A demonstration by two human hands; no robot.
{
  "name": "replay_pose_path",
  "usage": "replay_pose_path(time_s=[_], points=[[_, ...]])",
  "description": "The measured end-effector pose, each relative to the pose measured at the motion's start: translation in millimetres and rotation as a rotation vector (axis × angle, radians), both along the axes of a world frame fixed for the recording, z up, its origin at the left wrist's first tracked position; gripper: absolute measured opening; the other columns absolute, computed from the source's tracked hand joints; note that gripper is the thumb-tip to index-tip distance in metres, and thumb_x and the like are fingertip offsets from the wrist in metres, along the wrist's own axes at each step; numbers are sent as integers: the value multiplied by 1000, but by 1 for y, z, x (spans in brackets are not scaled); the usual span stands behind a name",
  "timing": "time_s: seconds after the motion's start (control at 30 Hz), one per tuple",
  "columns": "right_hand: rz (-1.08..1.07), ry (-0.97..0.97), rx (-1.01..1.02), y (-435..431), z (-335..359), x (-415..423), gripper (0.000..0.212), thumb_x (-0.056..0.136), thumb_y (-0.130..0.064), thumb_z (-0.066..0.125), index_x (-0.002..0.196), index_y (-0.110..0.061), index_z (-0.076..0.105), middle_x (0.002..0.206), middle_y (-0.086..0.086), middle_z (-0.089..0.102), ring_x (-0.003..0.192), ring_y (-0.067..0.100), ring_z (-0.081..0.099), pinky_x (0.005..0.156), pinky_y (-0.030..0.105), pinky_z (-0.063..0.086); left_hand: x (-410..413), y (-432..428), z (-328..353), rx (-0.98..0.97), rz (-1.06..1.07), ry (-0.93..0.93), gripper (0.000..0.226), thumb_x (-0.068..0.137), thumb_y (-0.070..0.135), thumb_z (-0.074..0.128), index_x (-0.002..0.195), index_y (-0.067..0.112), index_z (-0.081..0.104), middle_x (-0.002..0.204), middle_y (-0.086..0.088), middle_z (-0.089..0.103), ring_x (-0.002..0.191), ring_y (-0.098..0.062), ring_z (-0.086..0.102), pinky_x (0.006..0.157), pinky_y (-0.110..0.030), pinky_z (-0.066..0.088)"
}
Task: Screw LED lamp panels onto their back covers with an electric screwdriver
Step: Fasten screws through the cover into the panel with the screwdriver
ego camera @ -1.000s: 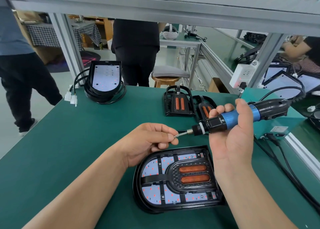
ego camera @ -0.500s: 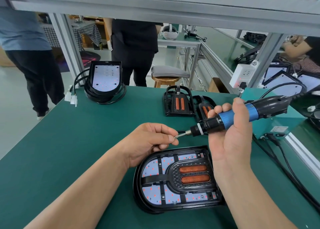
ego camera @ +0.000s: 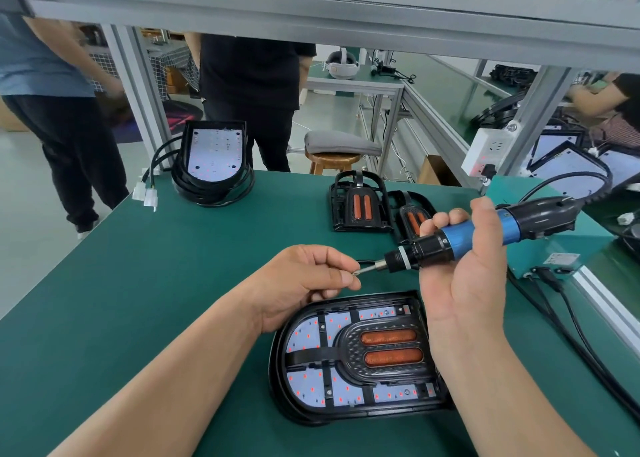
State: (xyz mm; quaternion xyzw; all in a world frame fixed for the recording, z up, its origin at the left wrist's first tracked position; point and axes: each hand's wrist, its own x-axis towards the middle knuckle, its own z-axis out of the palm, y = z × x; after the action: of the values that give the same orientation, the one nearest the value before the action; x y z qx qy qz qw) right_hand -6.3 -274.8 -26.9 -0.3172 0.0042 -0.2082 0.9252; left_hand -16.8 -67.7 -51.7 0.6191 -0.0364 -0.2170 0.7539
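A black lamp back cover with its white LED panel (ego camera: 353, 359) lies flat on the green table in front of me, two orange bars in its middle. Above it my right hand (ego camera: 460, 283) grips a blue and black electric screwdriver (ego camera: 464, 236), held level with its bit pointing left. My left hand (ego camera: 308, 276) pinches something small, likely a screw, against the bit tip (ego camera: 363, 271); the item itself is too small to make out.
Two black grilles (ego camera: 360, 203) with orange bars lie at the back centre. A stack of lamps with cables (ego camera: 213, 160) stands at the back left. The screwdriver's teal power box (ego camera: 554, 245) and black cords (ego camera: 581, 335) run along the right edge. People stand beyond the table.
The screwdriver and both hands have barely shifted. The person at the far left has walked further left behind the frame post.
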Motion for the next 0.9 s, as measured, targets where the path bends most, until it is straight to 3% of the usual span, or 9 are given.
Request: replay_pose_path(time_s=[0.6, 0.9], points=[[-5, -2, -26, 1, -1, 2, 20, 103, -26, 71, 110, -17, 54, 82, -2, 58, 72, 15, 61, 83, 32, 56, 2, 3, -1, 11, -7, -10, 16, 94, -4, 71, 102, 10, 74, 96, -14, 77, 60, -7, 51, 54, -14, 43], [-18, 11, -69, 4, 1, -1, 28, 102, -41, 72, 111, -18, 57, 85, -2, 58, 77, 14, 60, 85, 32, 55, 3, 2, -4, 1, 6, -32, 20, 91, -6, 73, 100, 12, 75, 94, -13, 77, 57, -5, 52, 52, -13, 42]])
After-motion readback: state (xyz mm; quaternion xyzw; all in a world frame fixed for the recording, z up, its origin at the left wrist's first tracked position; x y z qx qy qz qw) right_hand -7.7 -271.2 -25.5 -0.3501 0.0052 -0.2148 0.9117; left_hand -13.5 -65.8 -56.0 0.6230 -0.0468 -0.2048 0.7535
